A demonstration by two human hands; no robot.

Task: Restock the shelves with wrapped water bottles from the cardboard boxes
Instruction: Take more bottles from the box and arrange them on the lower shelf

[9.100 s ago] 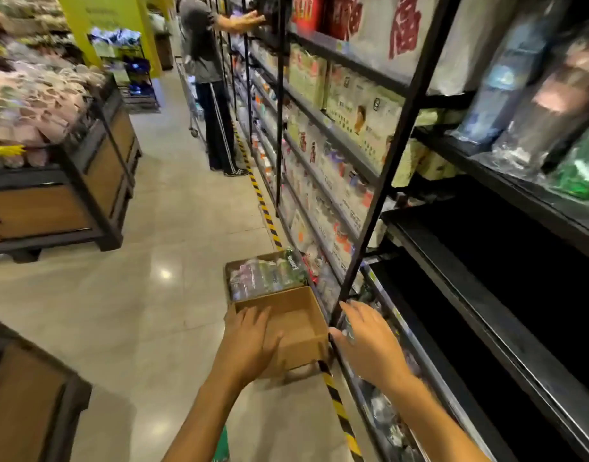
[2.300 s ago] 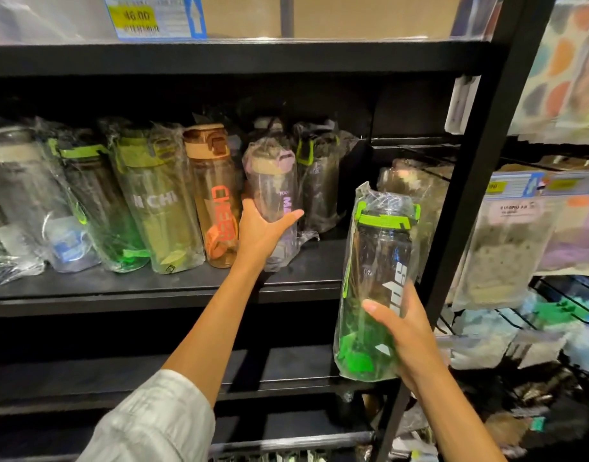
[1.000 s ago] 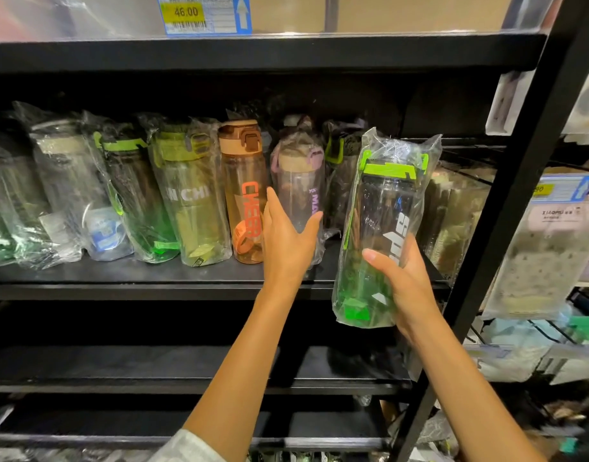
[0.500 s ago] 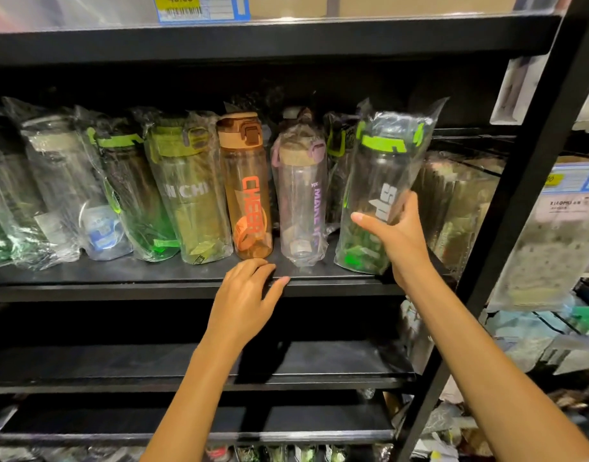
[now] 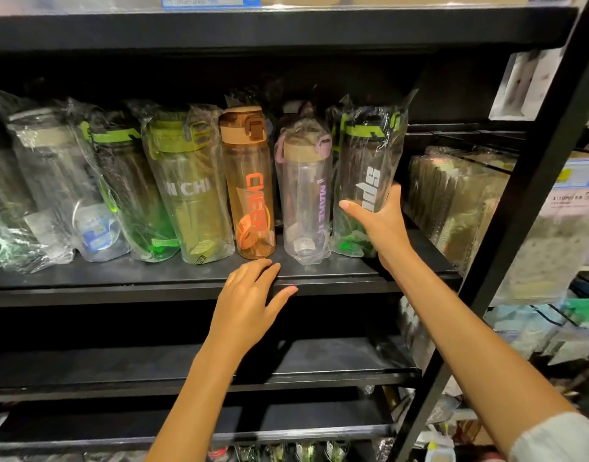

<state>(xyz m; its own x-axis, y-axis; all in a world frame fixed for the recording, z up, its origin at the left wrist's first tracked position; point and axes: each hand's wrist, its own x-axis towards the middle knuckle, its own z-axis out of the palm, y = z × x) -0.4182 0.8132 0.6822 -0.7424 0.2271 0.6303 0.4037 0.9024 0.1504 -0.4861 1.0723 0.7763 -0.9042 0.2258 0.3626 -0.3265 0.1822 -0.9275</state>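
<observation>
Black shelf (image 5: pixel 186 278) carries the light, slippery wrapped bottle (image 5: pixel 366 181), right fingers (image 5: pixel 348 205) curled mid-body; left hand (image 5: pixel 249 295) lies spread, empty.

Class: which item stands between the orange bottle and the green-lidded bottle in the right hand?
Head view: a clear wrapped bottle with pink-strapped lid, between orange bottle and green-lidded bottle.

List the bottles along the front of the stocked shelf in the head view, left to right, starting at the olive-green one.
Olive-green bottle → orange bottle → clear bottle with the pink strap → green-lidded bottle, gripped by the right hand.
</observation>
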